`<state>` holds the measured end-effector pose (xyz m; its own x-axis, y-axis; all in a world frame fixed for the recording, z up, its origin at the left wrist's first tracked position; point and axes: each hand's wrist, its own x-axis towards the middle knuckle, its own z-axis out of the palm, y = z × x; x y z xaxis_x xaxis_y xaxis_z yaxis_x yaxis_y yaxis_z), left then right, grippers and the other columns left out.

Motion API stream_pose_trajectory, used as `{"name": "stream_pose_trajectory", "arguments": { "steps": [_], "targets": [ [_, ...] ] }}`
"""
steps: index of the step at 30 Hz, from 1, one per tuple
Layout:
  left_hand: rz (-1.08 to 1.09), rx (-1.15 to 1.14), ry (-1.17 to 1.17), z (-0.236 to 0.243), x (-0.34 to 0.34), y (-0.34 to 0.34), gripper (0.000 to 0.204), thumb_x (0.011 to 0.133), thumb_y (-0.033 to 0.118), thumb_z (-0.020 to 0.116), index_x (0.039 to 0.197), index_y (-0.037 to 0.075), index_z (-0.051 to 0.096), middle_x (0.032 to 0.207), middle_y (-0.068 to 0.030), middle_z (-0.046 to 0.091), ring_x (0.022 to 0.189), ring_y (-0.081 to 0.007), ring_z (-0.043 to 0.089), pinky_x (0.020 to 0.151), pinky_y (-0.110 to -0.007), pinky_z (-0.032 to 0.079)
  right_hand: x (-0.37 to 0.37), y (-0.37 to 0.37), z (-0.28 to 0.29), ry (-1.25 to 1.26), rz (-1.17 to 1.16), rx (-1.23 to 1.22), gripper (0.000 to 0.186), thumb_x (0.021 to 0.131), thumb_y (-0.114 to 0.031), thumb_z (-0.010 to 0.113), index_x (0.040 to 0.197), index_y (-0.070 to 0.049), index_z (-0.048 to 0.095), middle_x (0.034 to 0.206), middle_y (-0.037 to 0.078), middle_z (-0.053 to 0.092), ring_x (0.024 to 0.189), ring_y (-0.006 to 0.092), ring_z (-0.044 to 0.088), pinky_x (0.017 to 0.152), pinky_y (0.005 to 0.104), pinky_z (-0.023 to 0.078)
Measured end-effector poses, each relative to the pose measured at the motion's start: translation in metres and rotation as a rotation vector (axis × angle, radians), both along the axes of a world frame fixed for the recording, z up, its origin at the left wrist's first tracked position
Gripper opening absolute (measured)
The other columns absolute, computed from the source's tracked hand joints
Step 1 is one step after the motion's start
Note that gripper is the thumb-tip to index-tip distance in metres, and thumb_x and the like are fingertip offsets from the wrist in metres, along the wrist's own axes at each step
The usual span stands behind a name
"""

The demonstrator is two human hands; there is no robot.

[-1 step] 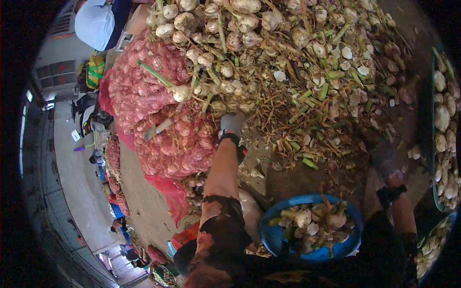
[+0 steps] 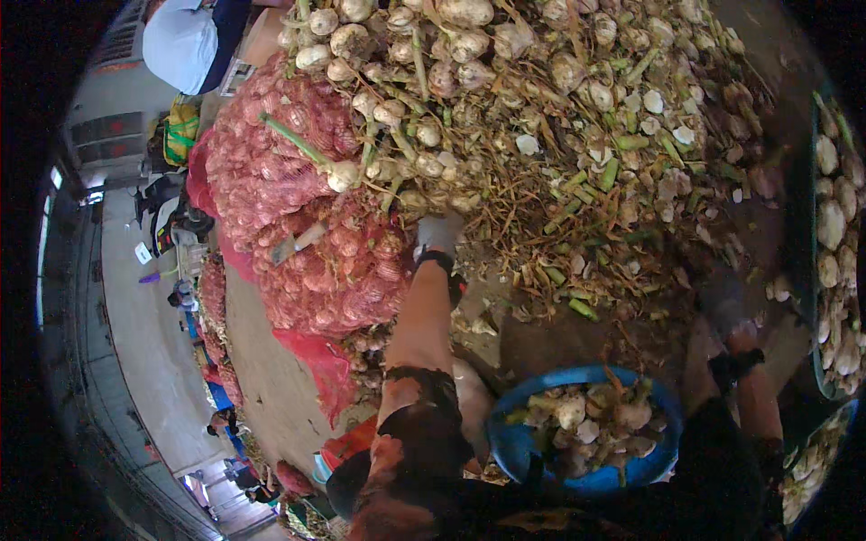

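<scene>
My left hand [image 2: 437, 233], in a pale grey glove, reaches to the near edge of a big heap of garlic [image 2: 465, 45]. Garlic bulbs [image 2: 442, 200] lie right against its far side, and its fingers are hidden there. A dark band circles the wrist. Low on the right, my right hand [image 2: 724, 305] is dim and blurred over the dark floor beside the scraps, so its fingers and anything in them cannot be made out. Between my forearms stands a blue basin [image 2: 507, 448] holding garlic bulbs and loose pieces [image 2: 586, 419].
Red net sacks of garlic [image 2: 316, 279] lie left of my left arm, with a short flat-bladed tool [image 2: 296, 243] on top. Cut stalks [image 2: 577, 203] and dry leaves litter the middle. At the right edge stands a container of garlic bulbs [image 2: 832, 221]. Another person [image 2: 180, 45] is at upper left.
</scene>
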<state>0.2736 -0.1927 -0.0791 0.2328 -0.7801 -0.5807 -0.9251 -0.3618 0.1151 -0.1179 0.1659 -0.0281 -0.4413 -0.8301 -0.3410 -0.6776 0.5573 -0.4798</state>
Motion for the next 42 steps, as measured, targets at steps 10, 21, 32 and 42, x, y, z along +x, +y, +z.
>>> {"name": "stream_pose_trajectory", "arguments": {
  "steps": [10,21,32,42],
  "targets": [
    [-0.155,0.17,0.344,0.058,-0.112,0.091,0.052,0.061,0.025,0.068,0.097,-0.007,0.049,0.087,-0.0147,0.057,0.074,-0.0208,0.056,0.066,-0.03,0.044,-0.009,0.008,0.006,-0.029,0.048,-0.044,0.03,0.072,-0.015,0.056,0.101,-0.006,0.053,0.09,0.009,0.057,0.074,0.0181,0.055,0.067,0.0301,0.043],
    [-0.631,-0.044,0.849,0.098,-0.215,0.208,0.043,0.063,0.025,0.066,0.095,0.0,0.052,0.09,-0.0168,0.057,0.084,-0.0247,0.055,0.069,-0.032,0.043,0.014,-0.049,0.019,-0.433,0.047,0.211,0.04,0.065,-0.021,0.061,0.101,-0.005,0.052,0.077,0.013,0.059,0.068,0.0207,0.057,0.061,0.031,0.044],
    [-0.607,0.315,0.728,0.103,-0.214,0.215,0.04,0.067,0.024,0.063,0.1,0.004,0.051,0.096,-0.0105,0.056,0.087,-0.0181,0.054,0.075,-0.029,0.042,0.022,-0.027,0.067,-0.119,0.312,-0.197,0.035,0.058,-0.02,0.058,0.092,-0.013,0.052,0.074,0.011,0.055,0.072,0.0303,0.054,0.063,0.0377,0.043],
    [-0.37,0.269,0.744,0.091,-0.208,0.246,0.041,0.071,0.014,0.062,0.107,0.002,0.046,0.098,-0.0038,0.054,0.086,-0.0115,0.051,0.076,-0.026,0.04,0.02,-0.018,0.038,-0.076,0.279,-0.362,0.039,0.051,-0.017,0.064,0.087,-0.008,0.052,0.074,0.012,0.055,0.071,0.0314,0.053,0.061,0.0364,0.042]
  ]
}}
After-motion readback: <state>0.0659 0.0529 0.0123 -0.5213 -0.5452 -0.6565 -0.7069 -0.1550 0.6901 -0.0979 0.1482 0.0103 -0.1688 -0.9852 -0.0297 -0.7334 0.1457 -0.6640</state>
